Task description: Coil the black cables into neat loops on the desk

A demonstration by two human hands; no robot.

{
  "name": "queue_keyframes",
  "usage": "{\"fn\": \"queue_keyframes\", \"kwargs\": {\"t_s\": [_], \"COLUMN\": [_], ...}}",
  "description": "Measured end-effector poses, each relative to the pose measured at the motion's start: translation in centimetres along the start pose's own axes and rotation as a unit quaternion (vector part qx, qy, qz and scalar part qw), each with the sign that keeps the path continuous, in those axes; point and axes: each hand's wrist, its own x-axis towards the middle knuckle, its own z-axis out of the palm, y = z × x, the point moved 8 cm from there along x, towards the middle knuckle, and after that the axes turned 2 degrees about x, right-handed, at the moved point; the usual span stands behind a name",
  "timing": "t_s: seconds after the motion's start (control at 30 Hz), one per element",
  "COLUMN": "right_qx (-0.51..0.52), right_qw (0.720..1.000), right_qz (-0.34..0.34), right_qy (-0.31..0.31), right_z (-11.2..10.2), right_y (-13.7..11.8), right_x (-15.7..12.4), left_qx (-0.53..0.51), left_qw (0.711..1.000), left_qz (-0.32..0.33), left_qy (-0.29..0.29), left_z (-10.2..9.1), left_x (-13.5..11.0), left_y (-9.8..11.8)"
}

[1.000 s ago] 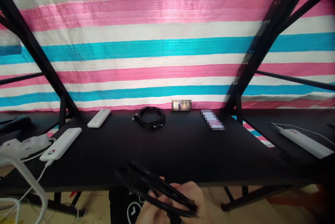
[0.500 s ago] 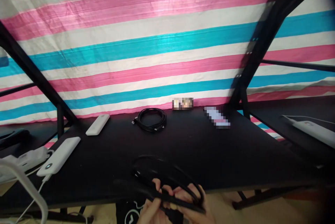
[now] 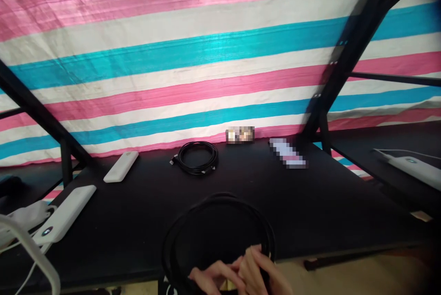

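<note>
At the bottom middle of the view, my left hand (image 3: pixel 211 277) and my right hand (image 3: pixel 259 271) are pressed together, both closed on the near side of a coiled black cable (image 3: pixel 220 203). The coil stands up as a wide ring over the front edge of the black table (image 3: pixel 310 203). A second coiled black cable (image 3: pixel 197 157) lies flat at the back of the table, beyond my hands.
Two white power banks (image 3: pixel 121 166) (image 3: pixel 65 212) lie on the left of the table, one with a white lead. Small blurred items (image 3: pixel 240 134) (image 3: pixel 287 153) sit at the back. Black frame bars (image 3: pixel 347 51) slant up on both sides. Another white device (image 3: pixel 411 166) rests on the right-hand table.
The held coil has swung from a flattened bundle up into an open ring. My hands have shifted slightly right and lower in view, and the view has tilted.
</note>
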Motion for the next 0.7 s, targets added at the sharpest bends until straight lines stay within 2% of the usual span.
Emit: {"fn": "queue_keyframes", "kwargs": {"t_s": [0.07, 0.1, 0.13, 0.27, 0.33, 0.4, 0.47, 0.5, 0.57, 0.7], "right_qx": [0.005, 0.013, 0.023, 0.04, 0.017, -0.029, -0.085, -0.104, -0.11, -0.071], "right_qw": [1.0, 1.0, 0.999, 0.997, 0.996, 0.992, 0.984, 0.98, 0.979, 0.989], "right_qz": [-0.001, -0.006, -0.014, -0.023, -0.024, -0.044, -0.073, -0.081, -0.082, -0.07], "right_qy": [0.017, 0.02, 0.026, 0.054, 0.081, 0.112, 0.14, 0.148, 0.15, 0.106], "right_z": [-0.6, -0.8, -1.0, -1.0, -0.9, -0.7, -0.4, -0.2, 0.3, 2.1], "right_y": [0.1, 0.1, 0.0, 0.1, -0.1, -0.8, -2.0, -2.6, -3.6, -5.9], "right_x": [0.5, 0.8, 1.1, 2.7, 3.5, 4.3, 5.1, 5.6, 6.8, 10.8], "left_qx": [0.065, 0.109, 0.151, 0.248, 0.268, 0.3, 0.335, 0.349, 0.363, 0.361], "left_qw": [0.993, 0.987, 0.983, 0.968, 0.953, 0.918, 0.876, 0.862, 0.853, 0.868], "left_qz": [-0.011, -0.02, -0.031, -0.029, -0.036, -0.06, -0.074, -0.072, -0.075, -0.109], "left_qy": [-0.093, -0.113, -0.099, 0.038, 0.136, 0.25, 0.338, 0.36, 0.367, 0.324], "left_z": [0.5, 0.5, 0.1, -1.4, -2.4, -3.7, -4.7, -5.0, -5.4, -7.3], "left_x": [0.7, 1.0, 1.3, 2.6, 3.1, 3.5, 3.6, 3.8, 4.1, 4.9], "left_y": [0.9, 1.4, 1.8, 4.3, 5.6, 7.1, 9.0, 9.8, 10.9, 10.7]}}
